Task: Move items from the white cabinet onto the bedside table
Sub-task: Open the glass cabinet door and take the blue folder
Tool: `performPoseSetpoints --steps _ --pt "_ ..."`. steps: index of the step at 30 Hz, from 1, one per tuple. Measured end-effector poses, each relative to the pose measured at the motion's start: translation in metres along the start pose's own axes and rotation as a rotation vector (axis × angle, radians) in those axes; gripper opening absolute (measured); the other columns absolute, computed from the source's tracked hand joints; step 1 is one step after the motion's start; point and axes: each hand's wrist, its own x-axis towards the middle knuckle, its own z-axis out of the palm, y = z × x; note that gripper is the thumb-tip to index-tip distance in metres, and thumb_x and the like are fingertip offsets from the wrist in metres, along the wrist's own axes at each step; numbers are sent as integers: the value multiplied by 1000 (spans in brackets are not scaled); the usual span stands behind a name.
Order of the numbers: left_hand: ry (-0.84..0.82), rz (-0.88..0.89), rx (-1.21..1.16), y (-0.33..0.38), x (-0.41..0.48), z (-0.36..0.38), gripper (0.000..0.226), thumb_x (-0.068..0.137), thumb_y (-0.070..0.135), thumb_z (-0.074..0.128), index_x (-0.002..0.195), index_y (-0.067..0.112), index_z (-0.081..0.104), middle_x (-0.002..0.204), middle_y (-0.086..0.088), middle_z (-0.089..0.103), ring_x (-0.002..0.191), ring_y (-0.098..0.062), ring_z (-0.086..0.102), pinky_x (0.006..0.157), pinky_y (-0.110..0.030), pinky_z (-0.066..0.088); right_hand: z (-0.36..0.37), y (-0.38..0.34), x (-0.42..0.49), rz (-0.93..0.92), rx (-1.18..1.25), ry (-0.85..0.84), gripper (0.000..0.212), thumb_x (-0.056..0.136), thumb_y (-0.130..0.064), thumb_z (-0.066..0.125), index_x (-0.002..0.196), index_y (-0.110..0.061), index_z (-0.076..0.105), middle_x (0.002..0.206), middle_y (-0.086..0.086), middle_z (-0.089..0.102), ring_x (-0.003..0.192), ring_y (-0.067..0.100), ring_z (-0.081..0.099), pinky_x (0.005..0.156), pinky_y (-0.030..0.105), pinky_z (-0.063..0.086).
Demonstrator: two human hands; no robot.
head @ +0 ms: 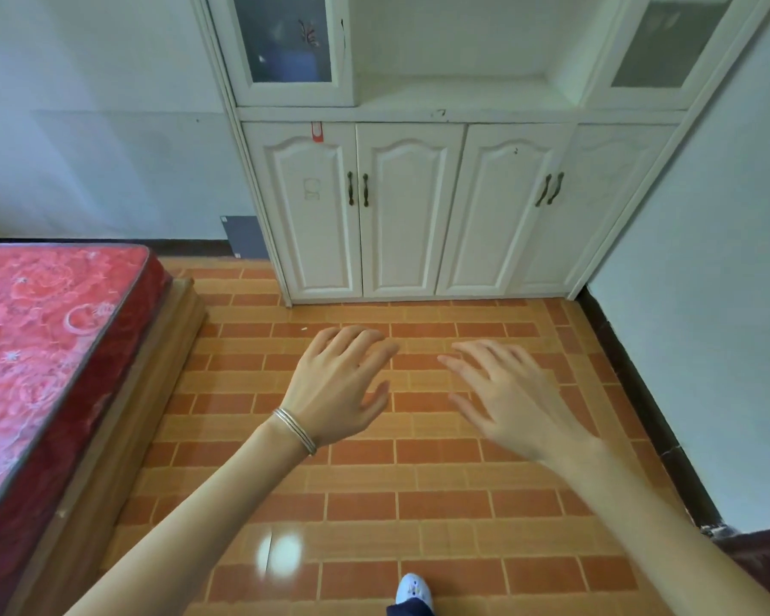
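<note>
No writing can be read anywhere; a small red tag hangs at the top edge of the white cabinet's leftmost lower door, and a faint mark on that door is too blurred to make out. The left hand and the right hand are both held out palm-down over the floor, fingers spread wide and loose, holding nothing and touching nothing — they sit just beside each other but apart. A thin set of bangles circles the left wrist. The cabinet stands at 12 o'clock against the wall, its 4 lower doors closed, dark handles paired at the door seams; above them is an open white shelf between 2 glass-fronted doors, whose contents are too dim to tell. The floor is glossy orange brick-pattern tile. At 9 o'clock lies a red patterned mattress on a wooden bed base. A white shoe shows at 6 o'clock.
</note>
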Motion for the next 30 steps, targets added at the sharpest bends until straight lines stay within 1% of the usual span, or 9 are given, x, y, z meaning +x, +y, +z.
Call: performPoseSetpoints --steps 7,10,13,16,18,21,25,27,30 --pt "-17 -8 -40 -18 56 32 40 84 36 48 116 16 61 114 -4 62 106 -25 57 88 -41 44 23 50 52 -48 11 -44 47 91 -47 36 127 -21 54 128 2 55 118 20 48 96 38 39" --pt "-37 3 -61 -34 73 51 39 84 36 49 114 16 62 113 -4 63 106 -25 57 87 -40 44 39 62 77 -64 18 -60 47 90 -46 37 126 -20 55 124 3 58 115 21 51 94 39 41" --pt "-52 11 -82 -56 93 69 38 84 36 49 113 16 62 113 -4 62 106 -25 58 87 -40 45 53 74 109 -69 12 -90 47 89 -45 37 126 -21 55 125 2 57 116 21 50 95 38 40" --pt "-38 6 -75 -92 120 83 39 84 39 49 115 18 61 114 -3 62 107 -24 57 88 -40 45 62 89 154 -82 -17 -111 47 88 -44 37 125 -22 56 125 2 57 116 20 50 96 38 40" --pt "-50 -34 -45 -125 141 87 41 83 42 48 115 19 62 113 -3 63 106 -25 57 88 -40 45 62 98 190 -70 -27 -101 47 90 -48 35 122 -23 58 125 1 58 116 20 51 97 39 40" --pt "-47 -82 7 -174 176 88 44 81 47 47 112 20 63 113 -3 63 107 -27 57 88 -41 44 53 113 247 -64 -35 -46 49 91 -51 32 121 -23 59 124 1 59 115 20 53 97 39 41" --pt "-39 -64 45 -226 217 86 46 82 49 45 114 21 63 113 -1 63 110 -25 55 91 -40 40 46 123 311 -64 -56 5 49 92 -51 30 120 -23 59 122 -1 60 113 18 54 97 39 41" --pt "-42 -90 55 -245 231 87 46 81 49 44 115 22 62 113 -2 63 111 -25 55 90 -41 44 52 125 336 -84 -57 -4 49 92 -52 30 121 -24 58 122 -2 59 113 17 53 97 38 40" --pt "-45 -114 28 -268 243 91 45 82 48 43 114 22 62 113 -1 64 111 -24 55 90 -41 45 66 127 364 -111 -53 -48 47 91 -51 32 119 -25 59 122 -2 59 113 17 53 97 39 42"
